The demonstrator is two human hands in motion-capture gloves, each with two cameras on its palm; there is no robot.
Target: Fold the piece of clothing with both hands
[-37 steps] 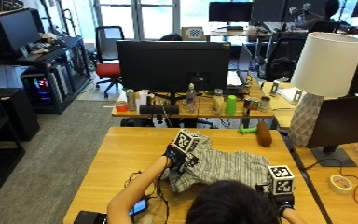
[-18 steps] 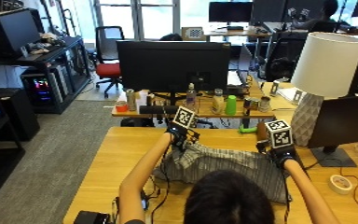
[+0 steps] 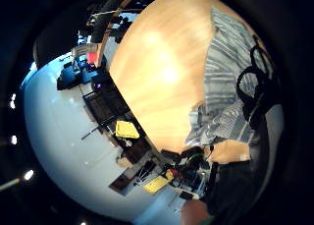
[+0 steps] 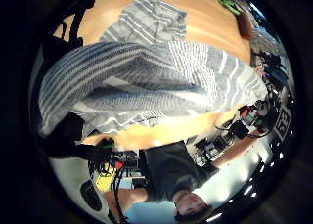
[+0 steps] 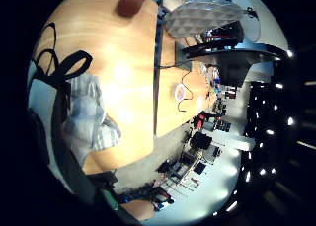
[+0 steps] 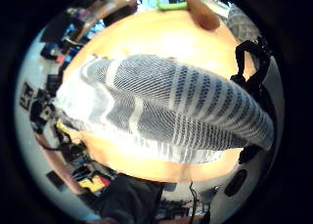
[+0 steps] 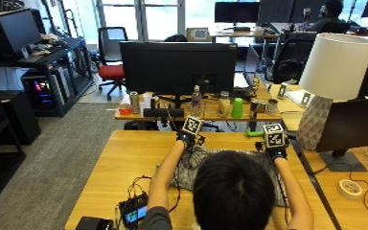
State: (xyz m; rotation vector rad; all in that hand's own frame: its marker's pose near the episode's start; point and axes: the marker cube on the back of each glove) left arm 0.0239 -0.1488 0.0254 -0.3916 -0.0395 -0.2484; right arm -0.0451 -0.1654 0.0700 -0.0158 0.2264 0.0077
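Note:
A grey striped garment [image 7: 185,168] lies on the wooden table [image 7: 126,158], largely hidden behind the person's head. My left hand [image 7: 186,140] grips its far left edge, and my right hand [image 7: 276,152] grips its far right edge. Both hands are stretched out over the far side of the table. In the left thumb side palm view the garment [image 4: 146,82] hangs stretched between the hands above a flat part lying on the wood. The right thumb side palm view has the striped cloth [image 6: 171,111] close to the palm.
A white lamp [image 7: 330,81] and a dark monitor [image 7: 356,124] stand at the table's right. A tape roll [image 7: 350,188] lies near the right front. A small device with cables [image 7: 133,213] sits at the front left. A green object [image 7: 254,134] lies by the far edge.
Both hands have travelled from the near side of the table to the far side, carrying the garment's edge with them. The person has leaned forward.

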